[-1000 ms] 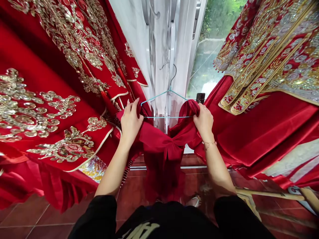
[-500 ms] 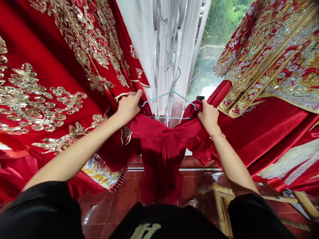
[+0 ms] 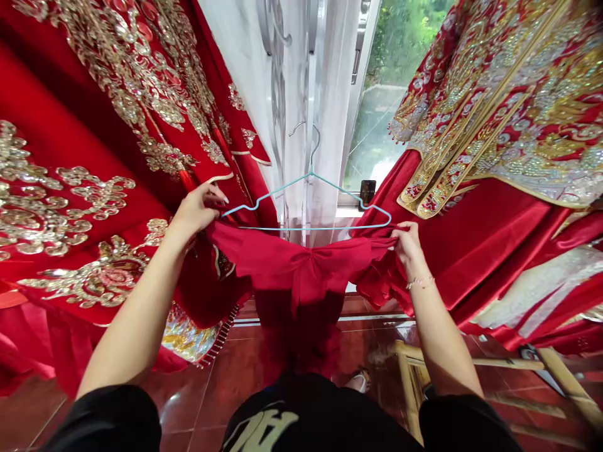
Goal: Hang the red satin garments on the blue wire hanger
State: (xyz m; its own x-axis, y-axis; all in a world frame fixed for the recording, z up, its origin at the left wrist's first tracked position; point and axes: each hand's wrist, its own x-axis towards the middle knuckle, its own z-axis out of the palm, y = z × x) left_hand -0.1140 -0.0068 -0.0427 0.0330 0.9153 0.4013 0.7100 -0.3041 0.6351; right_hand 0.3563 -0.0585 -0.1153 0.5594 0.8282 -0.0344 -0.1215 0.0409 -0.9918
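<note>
A dark red dress [image 3: 282, 257] with a bow at the front hangs between my hands, its top edge stretched sideways. My left hand [image 3: 195, 213] is closed at the dress's left shoulder, right by the left end of a pale blue clothes hanger [image 3: 277, 189]. The fingertips there are partly hidden. My right hand [image 3: 409, 248] pinches the right shoulder of the dress, just below and outside the hanger's right end, which lies bare above the cloth. The hanger's metal hook points up in front of a white metal rack.
Red gowns with gold and silver beading [image 3: 103, 188] hang on the left, and a beaded red jacket [image 3: 475, 119] on the right. Behind are white curtains [image 3: 235, 56] and a window [image 3: 381, 94]. A wooden stool [image 3: 407, 389] stands on the red tiled floor [image 3: 188, 408], lower right.
Both hands have moved outward, the right one also downward, spreading the dress's top wider. The hanger's ends, covered by cloth before, now show above the neckline.
</note>
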